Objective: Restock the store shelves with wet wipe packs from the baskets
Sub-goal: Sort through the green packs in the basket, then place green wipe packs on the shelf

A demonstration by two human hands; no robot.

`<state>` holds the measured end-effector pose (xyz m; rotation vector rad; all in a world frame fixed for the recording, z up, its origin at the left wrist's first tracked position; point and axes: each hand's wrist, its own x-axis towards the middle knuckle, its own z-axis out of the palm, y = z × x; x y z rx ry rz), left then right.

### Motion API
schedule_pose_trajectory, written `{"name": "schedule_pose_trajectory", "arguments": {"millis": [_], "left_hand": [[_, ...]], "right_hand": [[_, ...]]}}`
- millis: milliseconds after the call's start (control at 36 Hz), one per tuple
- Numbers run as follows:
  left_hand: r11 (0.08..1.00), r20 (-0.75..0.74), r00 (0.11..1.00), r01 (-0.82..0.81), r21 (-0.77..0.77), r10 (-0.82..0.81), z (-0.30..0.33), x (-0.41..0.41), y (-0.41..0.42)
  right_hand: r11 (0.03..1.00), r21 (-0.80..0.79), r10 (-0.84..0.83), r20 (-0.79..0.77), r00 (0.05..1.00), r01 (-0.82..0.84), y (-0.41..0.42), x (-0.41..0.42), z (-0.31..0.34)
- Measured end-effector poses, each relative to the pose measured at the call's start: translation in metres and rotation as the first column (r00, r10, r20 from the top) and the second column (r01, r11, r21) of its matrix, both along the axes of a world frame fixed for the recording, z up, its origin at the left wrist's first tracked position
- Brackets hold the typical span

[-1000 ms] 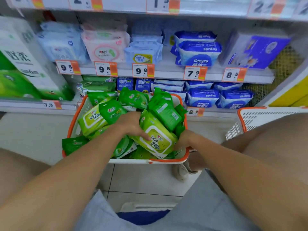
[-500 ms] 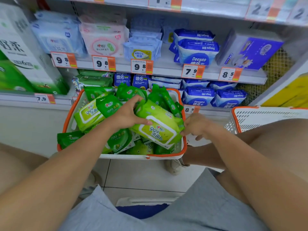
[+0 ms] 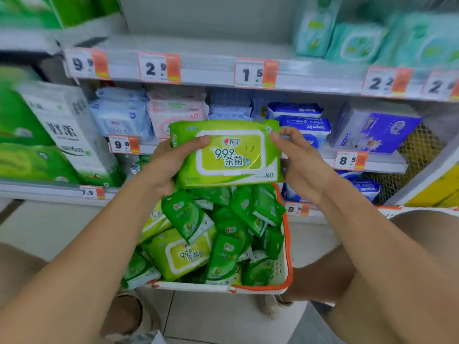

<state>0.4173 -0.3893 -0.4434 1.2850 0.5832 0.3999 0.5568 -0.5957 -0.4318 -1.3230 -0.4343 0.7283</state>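
While held above basket (image 3: 285,247), green wipe pack (image 3: 228,155) gripped both ends; left hand (image 3: 164,162), right hand (image 3: 298,160) fingers clasping it.

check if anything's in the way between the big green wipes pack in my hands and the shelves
Nothing visible stands between them. The large green pack, gripped by the left hand and right hand, is up above the basket, with open air ahead. The middle shelf directly behind it already holds stacked packs.
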Motion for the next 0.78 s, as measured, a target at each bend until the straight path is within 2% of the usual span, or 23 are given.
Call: {"name": "schedule_pose_trajectory", "arguments": {"millis": [83, 194, 333, 528, 694, 778], "left_hand": [[1.0, 0.051, 0.999, -0.018, -0.01, 0.019, 0.05, 0.02, 0.0], [0.994, 0.106, 0.994, 0.014, 0.111, -0.026, 0.104, 0.042, 0.012], [0.967, 0.03, 0.998, 0.049, 0.249, -0.058, 0.13, 0.065, 0.036], [0.913, 0.141, 0.983, 0.049, 0.404, -0.115, 0.169, 0.134, 0.076], [0.818, 0.095, 0.976, 0.108, 0.564, -0.195, 0.159, 0.219, 0.132], [0.78, 0.03, 0.967, 0.185, 0.598, -0.253, 0.132, 0.252, 0.15]], "right_hand": [[0.997, 0.04, 0.064, 0.0, 0.998, -0.064, 0.017, 0.011, 0.041], [0.988, 0.065, 0.141, -0.042, 0.989, -0.138, 0.036, 0.027, 0.092], [0.99, 0.065, 0.119, 0.052, 0.992, -0.122, 0.054, 0.052, 0.113], [0.987, 0.157, 0.0, 0.179, 0.984, -0.028, 0.096, 0.114, 0.147], [0.993, -0.016, -0.095, 0.434, 0.896, 0.113, 0.136, 0.194, 0.153], [0.979, -0.087, -0.127, 0.457, 0.88, 0.186, 0.152, 0.221, 0.137]]}}
